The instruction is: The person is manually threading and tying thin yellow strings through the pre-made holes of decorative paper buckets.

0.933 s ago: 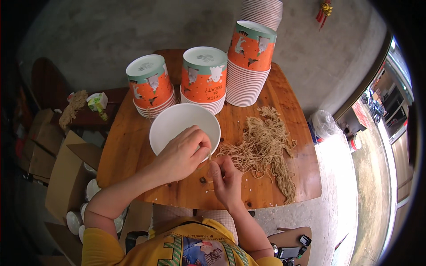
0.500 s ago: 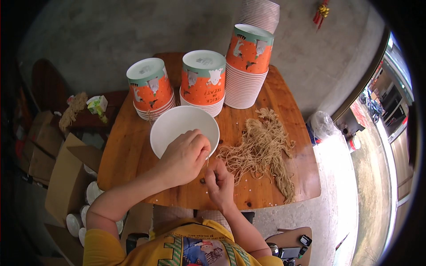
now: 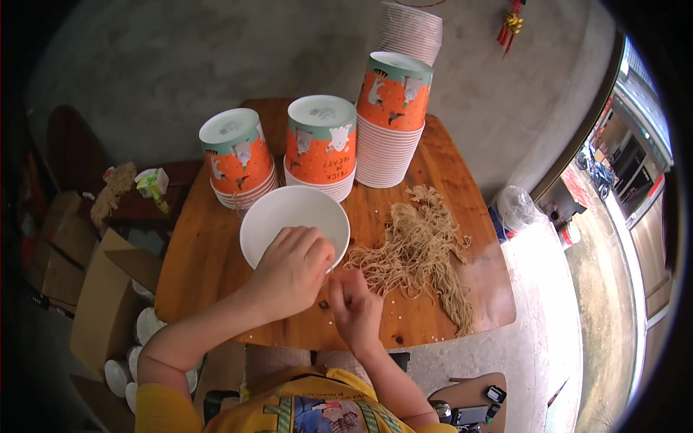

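A white-lined paper bucket (image 3: 271,216) sits near the middle of the wooden table, its open mouth tilted toward me. My left hand (image 3: 292,270) reaches over the near rim, thumb and fingers closed on it at the right side; the fingertips are partly hidden. Just right of and below it, my right hand (image 3: 357,310) is closed with fingers curled in. A short bit of thin pale cord (image 3: 330,269) shows between the two hands, its ends hidden by my fingers. A loose heap of tan cords (image 3: 415,249) lies to the right of the bucket.
Upside-down orange and green bucket stacks stand behind: left (image 3: 234,155), middle (image 3: 321,148) and a taller right one (image 3: 393,108). Clear plastic tubs (image 3: 410,32) rise behind the tall stack. An open carton (image 3: 108,303) with white tubs stands left of the wooden table (image 3: 498,296).
My right hand has curled into a tighter fist beside the left one. My left hand keeps to the bucket's near rim. The whole view has shifted slightly.
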A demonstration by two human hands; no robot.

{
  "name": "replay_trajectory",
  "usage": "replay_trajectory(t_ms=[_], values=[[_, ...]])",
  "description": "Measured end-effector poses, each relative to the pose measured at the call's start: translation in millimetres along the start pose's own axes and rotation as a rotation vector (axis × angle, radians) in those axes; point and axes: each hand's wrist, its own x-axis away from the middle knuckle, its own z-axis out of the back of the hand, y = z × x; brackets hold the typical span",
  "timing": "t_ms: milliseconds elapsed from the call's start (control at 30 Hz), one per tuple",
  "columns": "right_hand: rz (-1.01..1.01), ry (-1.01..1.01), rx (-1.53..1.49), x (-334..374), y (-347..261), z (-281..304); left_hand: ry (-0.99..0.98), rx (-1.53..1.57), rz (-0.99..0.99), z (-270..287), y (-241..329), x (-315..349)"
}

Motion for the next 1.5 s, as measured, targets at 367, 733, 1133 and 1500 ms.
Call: replay_trajectory(t_ms=[367, 733, 1133, 1500], values=[[-0.37, -0.198, -0.436, 31.6, -1.4, 16.7, 0.382, 0.012, 0.026, -6.3, 14.9, 51.4], [-0.321, -0.454, -0.307, 52.2, -11.0, 16.6, 0.214, 1.087, 0.824, -39.0, 10.9, 65.3], [-0.119, -0.445, -0.064, 47.1, -9.2, 8.9, 0.143, 1.57, 1.025, -34.0, 5.7, 52.9], [-0.047, -0.433, 0.047, 52.7, -3.4, 3.3, 0.301, 1.679, 1.059, -43.2, 7.2, 50.3]])
